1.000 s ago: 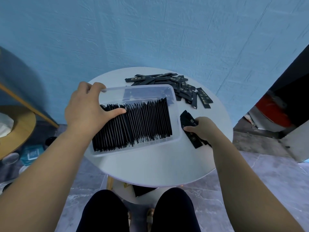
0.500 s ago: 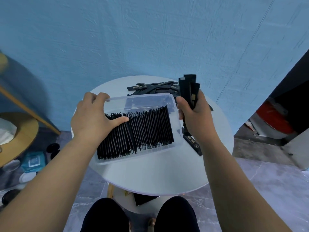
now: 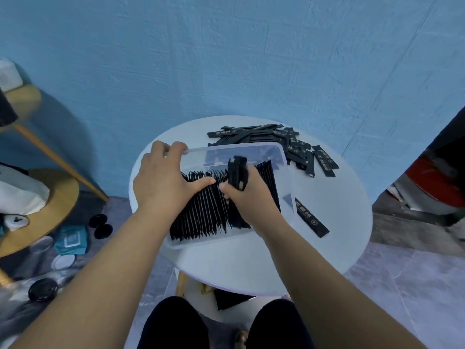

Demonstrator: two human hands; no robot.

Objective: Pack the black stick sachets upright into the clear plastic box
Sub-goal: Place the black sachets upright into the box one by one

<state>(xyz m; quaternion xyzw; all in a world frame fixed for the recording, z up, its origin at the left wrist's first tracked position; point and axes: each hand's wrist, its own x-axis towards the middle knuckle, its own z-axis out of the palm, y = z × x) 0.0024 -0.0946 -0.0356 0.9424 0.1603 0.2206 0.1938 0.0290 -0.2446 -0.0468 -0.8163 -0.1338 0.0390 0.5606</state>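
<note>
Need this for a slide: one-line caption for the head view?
Right hand holds black stick sachets upright above the packed row in the clear plastic box; left hand grips its rim.

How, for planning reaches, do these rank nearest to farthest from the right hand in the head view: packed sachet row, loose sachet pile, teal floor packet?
1. Packed sachet row, under the right hand, in the box.
2. Loose sachet pile, behind the box.
3. Teal packet, on the floor, far left.
</note>
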